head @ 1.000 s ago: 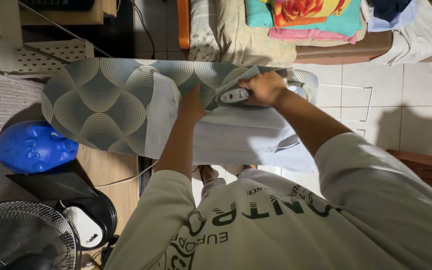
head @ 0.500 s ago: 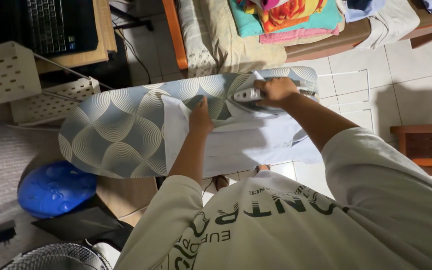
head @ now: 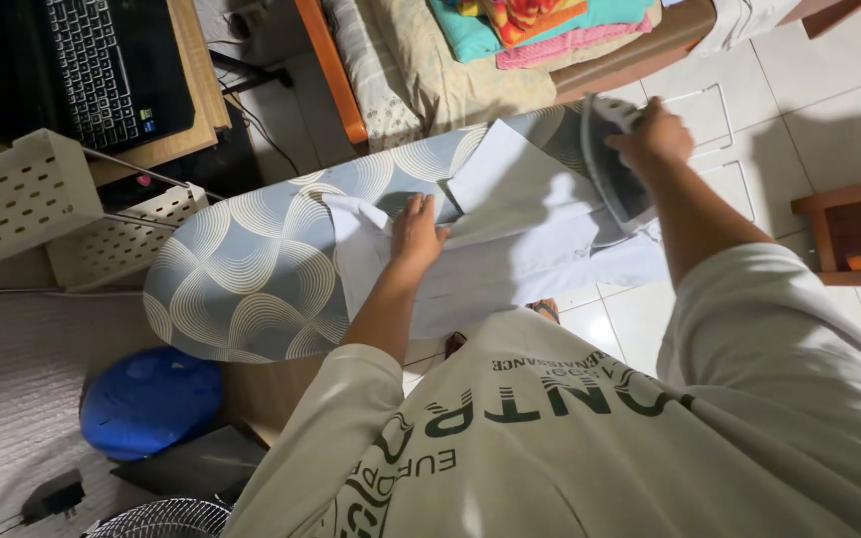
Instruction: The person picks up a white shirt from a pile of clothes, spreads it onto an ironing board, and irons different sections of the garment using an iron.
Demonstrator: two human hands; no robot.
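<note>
A pale blue-white shirt [head: 510,229] lies spread across a grey ironing board [head: 251,269] with a curved line pattern. My left hand [head: 417,231] presses flat on the shirt near its collar, fingers apart. My right hand [head: 654,137] grips the handle of a clothes iron [head: 612,167] that stands tipped up on its heel at the board's right end, soleplate facing left, off the cloth.
A bench behind the board carries folded colourful fabrics [head: 530,30] and a beige cover. At left are a laptop keyboard [head: 102,70] on a desk, white perforated baskets [head: 12,194], a blue helmet-like object [head: 151,399] and a fan [head: 166,518]. A wooden stool [head: 854,234] stands at right on tiled floor.
My right hand lifted the iron off the shirt and swung it right, tipping it upright at the board's end. My left hand stayed on the shirt. The camera view shifted.
</note>
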